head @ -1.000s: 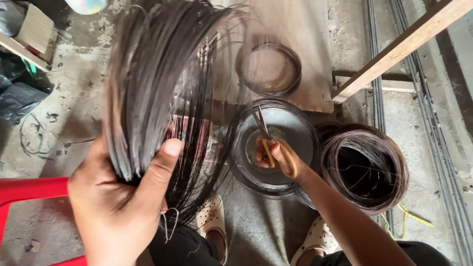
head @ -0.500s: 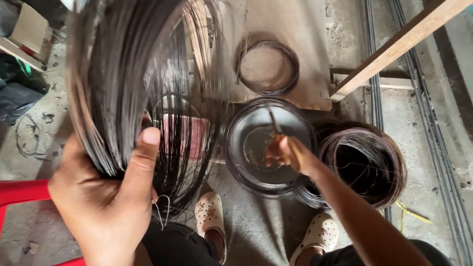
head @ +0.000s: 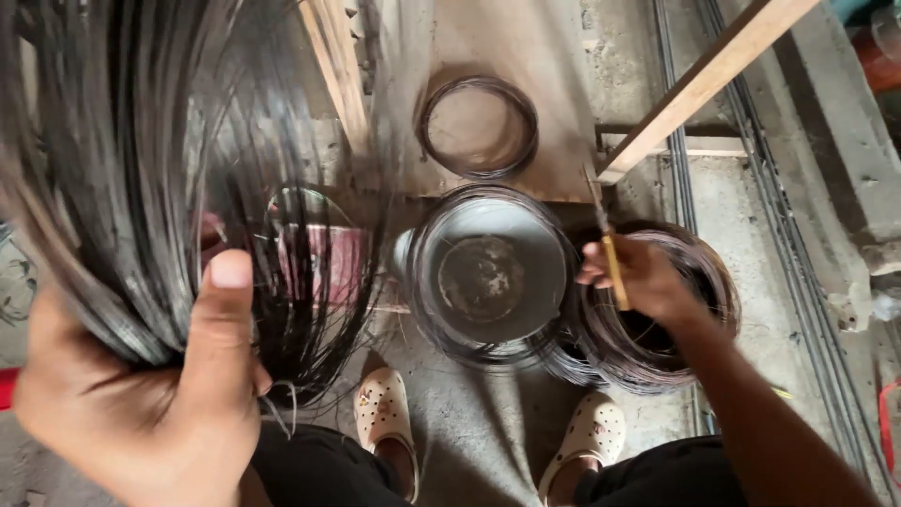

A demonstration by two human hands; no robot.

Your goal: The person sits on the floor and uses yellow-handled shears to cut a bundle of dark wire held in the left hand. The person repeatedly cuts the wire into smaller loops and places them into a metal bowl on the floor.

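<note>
Left hand (head: 141, 413) is clamped around a thick bundle of dark wire (head: 141, 188), thumb pressed over the strands, lifted close to the camera so the loops fan up and hang free. Right hand (head: 643, 277) pinches a thin yellow-handled tool (head: 612, 263), tip up, over a wire coil (head: 657, 319) lying on the concrete floor (head: 469, 451). Round metal bowl (head: 488, 272) sits between the hands, ringed by more wire and touching that coil. Smaller coil (head: 479, 127) lies on a wooden board (head: 526, 56) beyond. Slanted timber (head: 704, 80) crowds the right side; feet in pale clogs (head: 385, 413) limit room below.
</note>
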